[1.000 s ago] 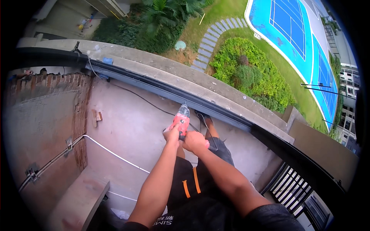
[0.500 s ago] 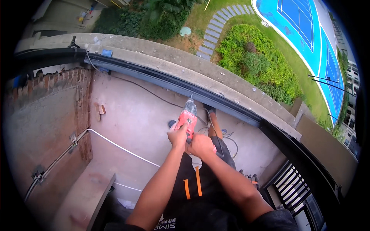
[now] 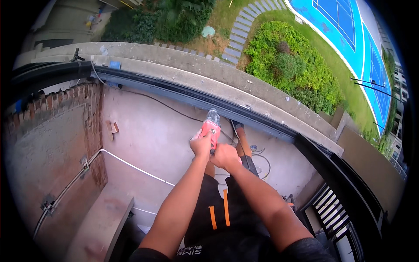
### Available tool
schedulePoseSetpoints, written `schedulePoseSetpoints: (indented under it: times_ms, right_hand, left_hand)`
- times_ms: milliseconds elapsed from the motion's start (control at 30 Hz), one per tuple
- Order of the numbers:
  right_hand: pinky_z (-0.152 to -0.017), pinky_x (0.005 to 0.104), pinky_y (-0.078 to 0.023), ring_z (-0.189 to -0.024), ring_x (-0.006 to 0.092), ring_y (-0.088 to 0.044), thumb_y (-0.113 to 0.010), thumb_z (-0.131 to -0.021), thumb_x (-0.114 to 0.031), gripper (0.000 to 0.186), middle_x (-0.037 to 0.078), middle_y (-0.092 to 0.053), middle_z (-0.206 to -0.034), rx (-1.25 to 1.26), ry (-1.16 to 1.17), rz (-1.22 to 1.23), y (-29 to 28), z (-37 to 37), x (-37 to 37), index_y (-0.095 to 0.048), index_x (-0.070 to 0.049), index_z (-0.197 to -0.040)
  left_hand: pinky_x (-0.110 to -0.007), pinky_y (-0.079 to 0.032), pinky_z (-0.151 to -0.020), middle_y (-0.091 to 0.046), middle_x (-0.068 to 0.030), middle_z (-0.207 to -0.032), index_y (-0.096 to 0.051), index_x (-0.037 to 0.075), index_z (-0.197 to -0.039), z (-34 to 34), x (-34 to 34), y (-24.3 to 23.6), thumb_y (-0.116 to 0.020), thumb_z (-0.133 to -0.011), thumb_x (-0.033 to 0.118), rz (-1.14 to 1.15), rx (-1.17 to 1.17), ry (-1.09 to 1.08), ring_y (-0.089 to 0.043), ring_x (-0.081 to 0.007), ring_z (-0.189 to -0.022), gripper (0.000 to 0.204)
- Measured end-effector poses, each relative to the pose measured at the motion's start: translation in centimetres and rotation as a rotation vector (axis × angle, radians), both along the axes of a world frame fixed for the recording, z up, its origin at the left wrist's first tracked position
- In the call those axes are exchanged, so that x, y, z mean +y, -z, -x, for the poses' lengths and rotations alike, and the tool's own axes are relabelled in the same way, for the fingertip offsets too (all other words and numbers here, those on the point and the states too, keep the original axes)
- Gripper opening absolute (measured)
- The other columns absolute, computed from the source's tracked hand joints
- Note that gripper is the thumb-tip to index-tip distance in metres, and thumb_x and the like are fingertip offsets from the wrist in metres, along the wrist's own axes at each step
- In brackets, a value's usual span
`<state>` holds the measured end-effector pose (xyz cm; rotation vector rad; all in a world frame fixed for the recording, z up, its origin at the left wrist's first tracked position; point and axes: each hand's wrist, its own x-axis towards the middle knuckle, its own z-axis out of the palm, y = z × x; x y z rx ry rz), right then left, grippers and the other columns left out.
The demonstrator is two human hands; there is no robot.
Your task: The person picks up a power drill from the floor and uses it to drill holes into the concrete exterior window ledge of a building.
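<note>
A red power drill [image 3: 211, 129] with a grey front end points away from me, its tip at or just below the dark metal rail [image 3: 183, 93] along the balcony's concrete ledge; whether it touches cannot be told. My left hand [image 3: 200, 144] grips the drill's body on its left side. My right hand [image 3: 226, 157] is closed round its rear handle, a little lower and to the right. A grey cable [image 3: 166, 105] runs below the rail, and more loops lie on the pale floor near my legs.
A brick-edged wall [image 3: 56, 144] with white conduit [image 3: 135, 168] stands at left, a plastered step [image 3: 96, 227] below it. A black slatted railing [image 3: 331, 205] is at lower right. Beyond the concrete ledge [image 3: 262, 87] lie a garden [image 3: 275, 56] and blue courts [image 3: 336, 19] far below.
Since one second ago the drill and both my hands have moved slightly up and right, the tip nearer the rail. The view has shifted a little. Both hands still hold the drill.
</note>
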<state>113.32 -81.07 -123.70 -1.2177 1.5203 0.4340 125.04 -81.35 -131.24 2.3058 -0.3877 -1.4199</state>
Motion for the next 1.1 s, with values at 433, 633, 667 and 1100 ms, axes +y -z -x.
schedulePoseSetpoints:
  times_ms: [433,633,667,1100]
  right_hand:
    - [-0.091,0.0536,-0.061,-0.097,0.0475,-0.075,-0.067,-0.080,-0.026,0.037,0.030,-0.077,-0.099,0.005,0.099,0.178,-2.9,-2.4,4.1,-0.077,0.004,-0.098]
    - [-0.089,0.0560,-0.060,-0.094,0.0497,-0.074,-0.066,-0.086,-0.032,0.039,0.031,-0.076,-0.096,-0.047,0.134,0.208,-8.1,-3.3,8.1,-0.075,0.004,-0.097]
    - [-0.091,0.0554,-0.059,-0.097,0.0491,-0.074,-0.066,-0.084,-0.027,0.035,0.031,-0.076,-0.098,-0.053,0.100,0.190,-10.7,-4.1,7.9,-0.075,0.004,-0.099]
    - [-0.095,0.0510,-0.061,-0.107,0.0453,-0.075,-0.070,-0.082,-0.032,0.038,0.029,-0.077,-0.109,0.049,-0.039,0.137,-0.6,-1.1,0.7,-0.080,0.001,-0.098]
  left_hand:
    - [-0.036,-0.059,-0.088,-0.077,-0.0168,-0.122,-0.068,-0.010,-0.137,-2.3,1.9,-3.8,-0.083,-0.090,0.011,0.068,0.034,0.036,-0.074,-0.0202,-0.100,0.053]
    - [-0.035,-0.059,-0.089,-0.077,-0.0180,-0.122,-0.068,-0.011,-0.137,-3.0,4.3,-11.3,-0.083,-0.090,0.011,0.056,-0.054,0.128,-0.074,-0.0198,-0.102,0.054]
    - [-0.035,-0.059,-0.089,-0.078,-0.0178,-0.121,-0.067,-0.013,-0.136,-4.4,6.0,-10.9,-0.083,-0.090,0.010,0.144,-0.069,0.129,-0.074,-0.0195,-0.101,0.054]
    - [-0.041,-0.059,-0.091,-0.081,-0.0211,-0.113,-0.080,0.002,-0.123,-0.9,0.1,-1.3,-0.088,-0.081,0.031,0.007,-0.153,0.188,-0.079,-0.0342,-0.103,0.052]
